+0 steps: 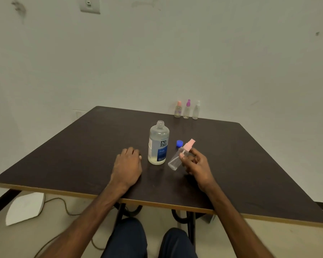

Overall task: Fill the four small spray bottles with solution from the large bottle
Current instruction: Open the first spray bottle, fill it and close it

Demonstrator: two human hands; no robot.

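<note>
Dark navy trousers [127,239] cover both knees; the arms are bare from the left hand [126,167] and right hand [197,164] upward.

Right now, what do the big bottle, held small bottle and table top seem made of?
The big bottle looks like clear glossy plastic; liquid shows through. The small bottle in the right hand: clear plastic, matte pink sprayer. The table top: dark matte laminate, probably; pale edge strip.

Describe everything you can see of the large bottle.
The large bottle is clear plastic with a blue-and-white "renu" label, standing upright on the dark table. Its threaded neck is open; a blue cap lies apart to its right. Pale liquid shows inside. It stands between the left hand and the right hand, which holds a small spray bottle; neither touches it.
</note>
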